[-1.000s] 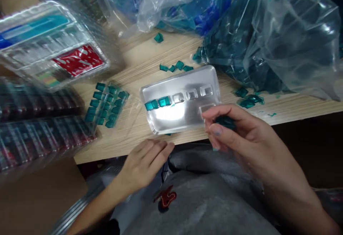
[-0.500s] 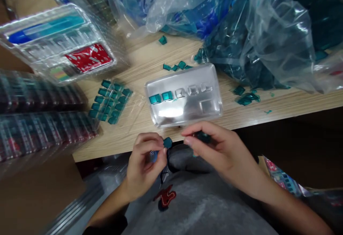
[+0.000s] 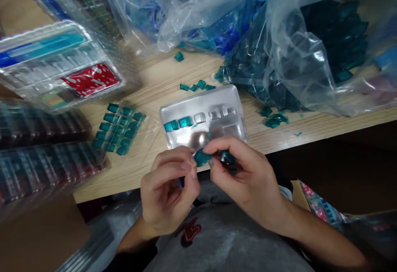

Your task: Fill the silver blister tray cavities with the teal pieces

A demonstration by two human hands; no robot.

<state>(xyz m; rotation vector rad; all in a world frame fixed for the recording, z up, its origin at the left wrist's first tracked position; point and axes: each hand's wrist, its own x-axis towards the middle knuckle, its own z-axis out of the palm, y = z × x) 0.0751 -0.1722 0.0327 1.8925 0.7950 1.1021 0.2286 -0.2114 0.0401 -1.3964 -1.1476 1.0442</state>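
On my head-camera feed, my left hand (image 3: 166, 193) is closed narrow, its fingertips (image 3: 187, 165) pinching a translucent teal plastic piece (image 3: 202, 157) at about 12 o'clock from the palm. A small blue item (image 3: 181, 182) shows behind those fingers, too hidden for me to identify. My right hand (image 3: 248, 177) is also in a narrow pinch, around a darker teal piece (image 3: 228, 158), and its fingers come just beside the lighter piece, though I can't tell whether they touch it. Both hands are raised and close together, which I judge gives me fine control and keeps the pieces in clear view.

At 12 o'clock from my hands, a clear moulded plastic tray (image 3: 201, 100) lies flat on a pale wood-grain table (image 3: 155, 172), probably so that its recesses stay level. Two teal square pieces (image 3: 177, 124) sit in the recesses at its 9 o'clock end, and three clear square wells (image 3: 214, 114) beside them hold none. A clear plastic bag of teal pieces (image 3: 297, 44) slumps at 1 o'clock, with loose teal pieces (image 3: 195, 86) just beyond the tray. A clear sheet of teal squares (image 3: 118, 129) lies at 10 o'clock, within easy reach.
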